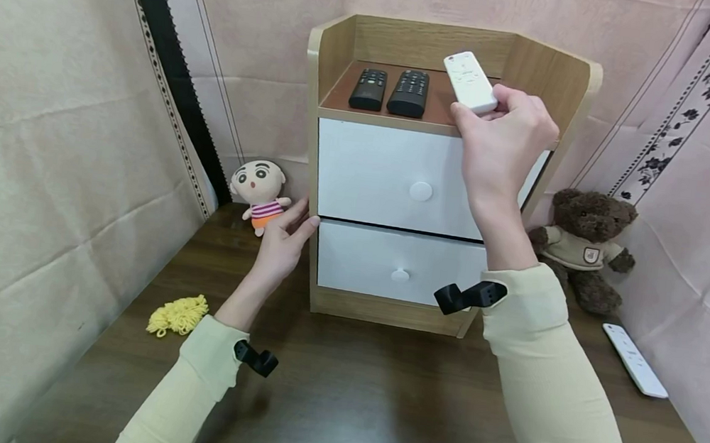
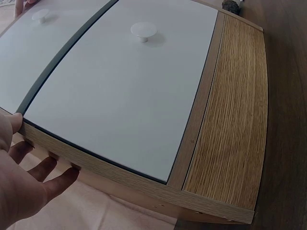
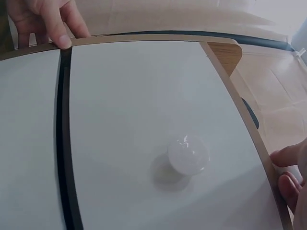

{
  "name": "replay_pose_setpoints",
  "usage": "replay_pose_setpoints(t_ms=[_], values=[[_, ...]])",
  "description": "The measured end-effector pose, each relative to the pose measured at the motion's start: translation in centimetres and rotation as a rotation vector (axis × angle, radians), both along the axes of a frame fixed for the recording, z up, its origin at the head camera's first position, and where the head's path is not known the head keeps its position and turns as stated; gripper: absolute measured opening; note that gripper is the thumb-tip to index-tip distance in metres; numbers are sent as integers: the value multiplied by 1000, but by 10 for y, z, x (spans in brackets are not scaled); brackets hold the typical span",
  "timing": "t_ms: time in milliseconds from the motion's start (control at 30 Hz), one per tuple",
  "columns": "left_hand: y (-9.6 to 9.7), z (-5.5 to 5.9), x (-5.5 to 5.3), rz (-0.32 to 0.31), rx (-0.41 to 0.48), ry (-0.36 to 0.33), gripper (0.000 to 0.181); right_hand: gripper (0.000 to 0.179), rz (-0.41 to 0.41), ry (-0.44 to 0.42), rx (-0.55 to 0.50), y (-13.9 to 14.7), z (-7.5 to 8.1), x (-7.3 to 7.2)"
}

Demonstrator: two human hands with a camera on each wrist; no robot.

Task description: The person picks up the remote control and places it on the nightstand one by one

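My right hand [image 1: 509, 138] pinches a small white remote control [image 1: 469, 81] by its near end, above the right part of the cabinet's [image 1: 385, 310] top shelf. Two black remote controls [image 1: 368, 89] lie side by side on that brown shelf. My left hand [image 1: 282, 243] rests against the cabinet's left side, thumb at the front edge near the gap between two drawers, the other fingers on the side panel [image 2: 124, 184]. Both white drawers [image 1: 392, 171] are closed, each with a round knob [image 1: 420, 191]. In the right wrist view the held remote is out of sight.
A cartoon doll [image 1: 261, 191] stands left of the cabinet. A brown teddy bear [image 1: 586, 247] sits at its right. Another white remote control [image 1: 635, 360] lies near the table's right edge, and a yellow yarn bundle [image 1: 179, 315] at the left. Cloth curtains [image 1: 60, 150] enclose the table.
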State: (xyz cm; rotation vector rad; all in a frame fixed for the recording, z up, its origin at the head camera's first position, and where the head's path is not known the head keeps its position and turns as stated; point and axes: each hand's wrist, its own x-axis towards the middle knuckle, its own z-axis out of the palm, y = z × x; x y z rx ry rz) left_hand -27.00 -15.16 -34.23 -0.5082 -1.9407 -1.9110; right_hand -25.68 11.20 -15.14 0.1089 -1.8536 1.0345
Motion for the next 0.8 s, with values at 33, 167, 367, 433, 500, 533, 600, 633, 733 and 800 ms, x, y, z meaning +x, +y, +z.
replay_pose_setpoints(t_ms=[33,167,367,433,500,533,600,633,733,800], values=[[0,0,0,1,1,-1,52,37,-9,-21,21,0,1,0],[0,0,0,4,2,-6,52,41,-39,-115,111,-1,7,2],[0,1,0,6,-9,-21,52,44,-68,-209,218,-1,13,4],[0,1,0,7,-8,-26,53,44,-73,-216,248,-2,14,4],[-1,1,0,10,-14,-28,53,45,-75,-214,274,-3,14,5],[-1,1,0,12,-15,-28,53,45,-77,-212,284,-4,14,5],[-1,2,1,11,-18,-25,53,47,-82,-209,298,-5,14,5],[-1,2,1,11,-21,-24,53,47,-87,-209,306,-6,15,5],[-1,2,1,11,-25,-20,53,48,-95,-206,320,-6,15,6],[-1,2,0,12,-24,-17,53,47,-92,-201,329,-7,15,5]])
